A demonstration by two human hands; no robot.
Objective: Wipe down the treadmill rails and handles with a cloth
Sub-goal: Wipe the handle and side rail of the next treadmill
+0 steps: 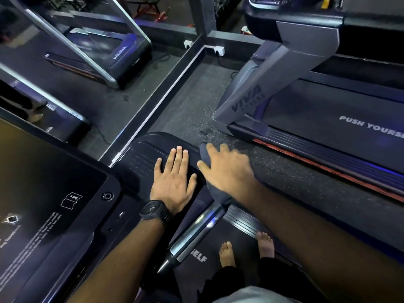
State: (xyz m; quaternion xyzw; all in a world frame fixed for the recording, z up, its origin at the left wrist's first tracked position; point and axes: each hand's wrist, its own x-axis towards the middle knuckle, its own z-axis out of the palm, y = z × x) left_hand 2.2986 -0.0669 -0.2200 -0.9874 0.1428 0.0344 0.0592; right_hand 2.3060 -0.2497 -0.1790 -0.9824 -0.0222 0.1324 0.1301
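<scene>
I stand barefoot on a dark treadmill. My left hand (172, 178), a black watch on its wrist, lies flat with straight fingers on the dark plastic arm (142, 158) to the right of the console. My right hand (227, 171), blurred, lies spread over a dark grey cloth (204, 154) and presses it onto the top of the right handrail. Below it the silver and black handle (196, 230) runs down toward me. The cloth's lower end (216, 195) hangs over the rail where the handle starts.
The glossy console screen (54, 204) fills the lower left. A second treadmill (328, 117) stands to the right across a strip of speckled rubber floor (284, 171). A mirror wall (76, 62) with wall sockets (219, 50) is ahead. My feet (227, 252) stand by the ribbed side rail (242, 221).
</scene>
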